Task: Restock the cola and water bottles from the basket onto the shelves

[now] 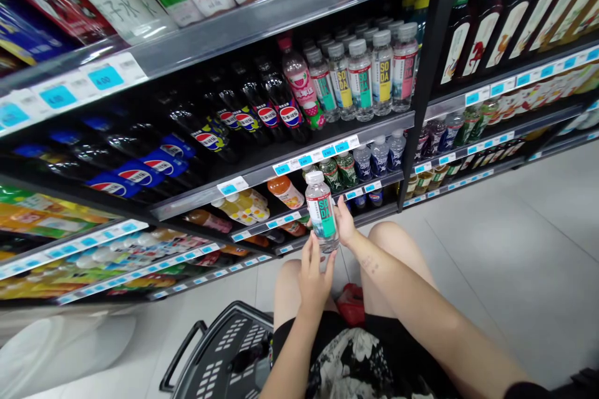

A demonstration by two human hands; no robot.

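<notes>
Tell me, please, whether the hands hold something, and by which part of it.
Yes, a clear bottle marked SODA: the right hand is at its side, and the left hand is at its lower part, near the base.

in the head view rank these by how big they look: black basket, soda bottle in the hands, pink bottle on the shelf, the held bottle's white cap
1. Black basket, though cut off by the frame
2. Held soda bottle and pink bottle: too alike to rank
3. White cap
</notes>
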